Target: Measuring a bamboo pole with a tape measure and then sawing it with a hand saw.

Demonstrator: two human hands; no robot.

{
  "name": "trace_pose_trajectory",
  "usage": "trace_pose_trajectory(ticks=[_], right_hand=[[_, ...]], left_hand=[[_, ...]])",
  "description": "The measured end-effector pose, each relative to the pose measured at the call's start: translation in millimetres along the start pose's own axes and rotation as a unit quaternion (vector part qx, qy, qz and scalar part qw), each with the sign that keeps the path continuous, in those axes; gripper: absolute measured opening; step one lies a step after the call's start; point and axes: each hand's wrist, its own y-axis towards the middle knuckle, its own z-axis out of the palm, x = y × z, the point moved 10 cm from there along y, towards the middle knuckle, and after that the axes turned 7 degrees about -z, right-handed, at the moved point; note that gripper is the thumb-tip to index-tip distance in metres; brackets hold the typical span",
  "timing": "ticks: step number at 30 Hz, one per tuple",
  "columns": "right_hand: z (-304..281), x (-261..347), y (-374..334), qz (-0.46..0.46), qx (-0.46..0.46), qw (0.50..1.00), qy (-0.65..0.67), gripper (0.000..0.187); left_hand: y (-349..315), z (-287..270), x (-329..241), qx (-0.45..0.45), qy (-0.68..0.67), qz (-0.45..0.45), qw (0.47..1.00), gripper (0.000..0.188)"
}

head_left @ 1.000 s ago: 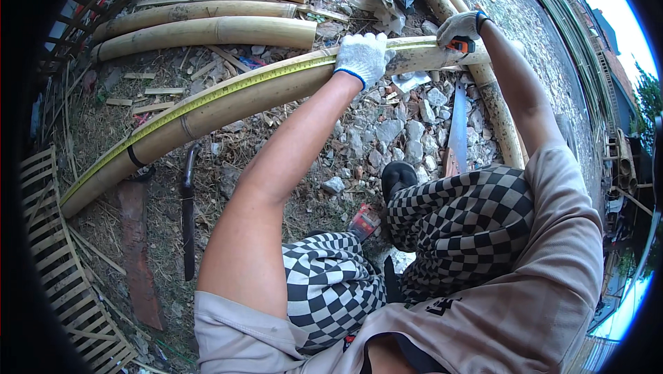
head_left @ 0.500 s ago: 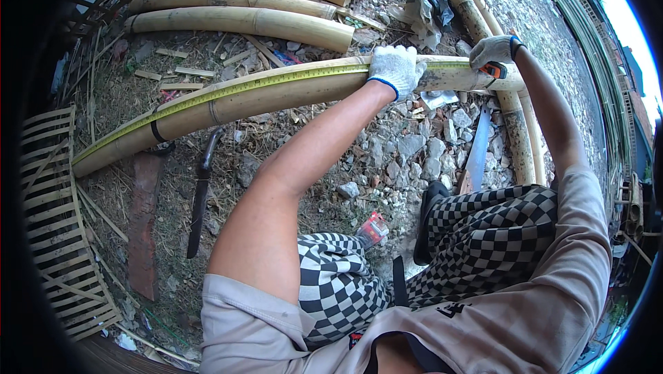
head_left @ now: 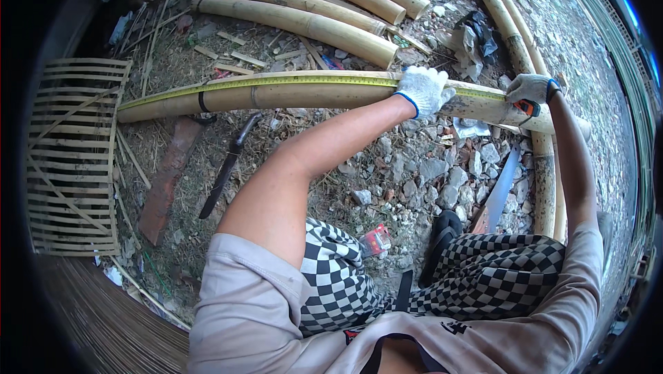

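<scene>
A long bamboo pole [head_left: 311,98] lies crosswise in front of me, with a dark band near its left end. Along its upper side stretches the yellow blade of a tape measure [head_left: 304,80]. My left hand [head_left: 423,91], in a white knit glove, is closed over the pole and the blade right of the middle. Farther right, my right hand [head_left: 530,89], gloved too, grips the orange and black tape measure case [head_left: 527,107] against the pole. Its fingers are partly hidden.
Cut bamboo pieces [head_left: 297,25] lie beyond the pole. Two long poles [head_left: 545,187] run underneath its right end. Nearer me are a handsaw [head_left: 498,191], a machete [head_left: 230,165], a reddish-brown plank [head_left: 169,180] and stones. A slatted bamboo panel [head_left: 72,160] stands left.
The view has tilted and shifted, so the pole and tools appear farther right and the pole's left end higher. Both hands keep about the same places on the pole.
</scene>
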Motion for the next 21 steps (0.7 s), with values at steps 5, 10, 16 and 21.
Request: trace_pose_trajectory(ticks=[5, 10, 16, 21], right_hand=[[-4.1, 9.4, 5.2, -0.009, 0.019, 0.999, -0.048, 0.029], [2.3, 22.0, 17.6, -0.077, -0.002, 0.997, -0.03, 0.024], [9.8, 18.4, 22.5, -0.133, 0.024, 0.991, -0.001, 0.024], [-4.1, 14.7, -3.3, -0.142, -0.022, 0.99, 0.01, 0.027]], left_hand=[[-3.7, -0.9, 1.0, 0.018, 0.011, -0.025, 0.999, 0.047], [-15.9, 6.3, 9.2, 0.003, 0.032, -0.035, 0.999, 0.047], [-19.5, 3.5, 1.4, 0.01, 0.032, -0.034, 0.999, 0.047], [-2.2, -1.2, -12.8, -0.024, 0.057, 0.003, 0.998, 0.044]])
